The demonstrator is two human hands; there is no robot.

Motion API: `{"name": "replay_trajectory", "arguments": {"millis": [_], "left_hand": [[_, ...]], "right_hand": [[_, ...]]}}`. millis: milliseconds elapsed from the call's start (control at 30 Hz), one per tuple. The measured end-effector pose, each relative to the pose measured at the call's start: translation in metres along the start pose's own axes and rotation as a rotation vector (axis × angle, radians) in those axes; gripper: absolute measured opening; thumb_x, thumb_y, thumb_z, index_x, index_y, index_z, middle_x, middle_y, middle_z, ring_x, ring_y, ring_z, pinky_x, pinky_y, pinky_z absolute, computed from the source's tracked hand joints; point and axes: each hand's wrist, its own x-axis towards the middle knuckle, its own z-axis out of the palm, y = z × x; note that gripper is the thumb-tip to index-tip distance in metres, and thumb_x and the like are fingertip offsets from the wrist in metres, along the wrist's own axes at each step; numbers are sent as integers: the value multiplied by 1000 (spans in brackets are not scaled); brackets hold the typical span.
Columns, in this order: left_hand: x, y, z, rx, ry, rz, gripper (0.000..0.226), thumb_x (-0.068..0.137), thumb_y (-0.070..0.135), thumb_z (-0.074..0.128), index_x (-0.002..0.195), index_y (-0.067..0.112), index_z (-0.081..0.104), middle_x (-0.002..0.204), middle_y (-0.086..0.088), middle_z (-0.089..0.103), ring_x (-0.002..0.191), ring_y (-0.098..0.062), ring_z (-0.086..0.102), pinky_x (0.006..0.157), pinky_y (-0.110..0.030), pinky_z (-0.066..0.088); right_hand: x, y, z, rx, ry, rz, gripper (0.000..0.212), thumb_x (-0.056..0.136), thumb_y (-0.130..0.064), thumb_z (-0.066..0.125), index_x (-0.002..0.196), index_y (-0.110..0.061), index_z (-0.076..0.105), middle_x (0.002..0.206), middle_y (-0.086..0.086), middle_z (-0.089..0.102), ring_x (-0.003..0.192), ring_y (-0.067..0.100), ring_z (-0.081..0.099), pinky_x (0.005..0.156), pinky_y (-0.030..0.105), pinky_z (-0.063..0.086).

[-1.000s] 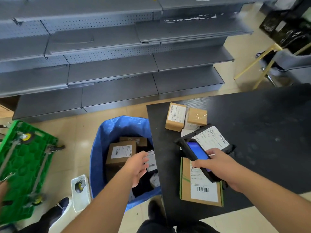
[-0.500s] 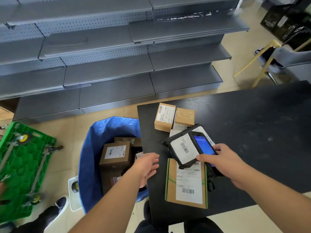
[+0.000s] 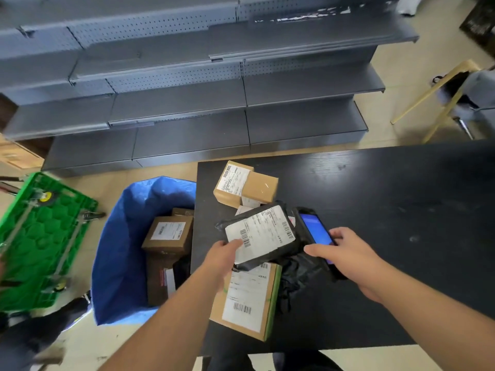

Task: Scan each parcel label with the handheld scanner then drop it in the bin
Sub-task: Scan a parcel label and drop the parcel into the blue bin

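Currently left hand pinches the near-left corner of the black poly parcel, thumb on its white label, fingers curled under. Parcel tilted, label up, lifted above the black table. Right hand wraps the handheld scanner, fingers curled round its body, screen lit blue; scanner just beside the parcel's right edge, touching or nearly so, cannot tell which. Below the held parcel lies a flat cardboard parcel, label up. Two small cardboard boxes sit farther back on the table. Blue bin stands left of the table, just beside it, holding several boxes.
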Motion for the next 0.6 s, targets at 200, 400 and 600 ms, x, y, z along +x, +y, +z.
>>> {"name": "replay_trajectory", "arguments": {"millis": [200, 400, 600], "left_hand": [[3, 1, 16, -56, 73, -24, 36, 100, 29, 71, 130, 15, 59, 113, -5, 77, 100, -26, 74, 69, -37, 52], [11, 2, 16, -79, 83, -20, 34, 98, 25, 73, 127, 13, 60, 112, -8, 76, 103, -26, 70, 74, -38, 50], [3, 1, 14, -150, 28, -5, 22, 99, 16, 73, 119, 12, 65, 108, -7, 79, 100, -26, 71, 73, -30, 48]], "right_hand": [[8, 12, -27, -17, -12, 14, 83, 77, -42, 92, 143, -20, 47, 119, -7, 62, 100, 15, 68, 76, 32, 54], [10, 21, -34, -44, -6, 28, 87, 77, -43, 91, 146, -20, 45, 124, -4, 62, 100, 16, 68, 78, 33, 54], [7, 22, -34, -55, -10, 19, 86, 78, -43, 91, 146, -20, 44, 122, -4, 62, 100, 17, 68, 78, 33, 53]]}}
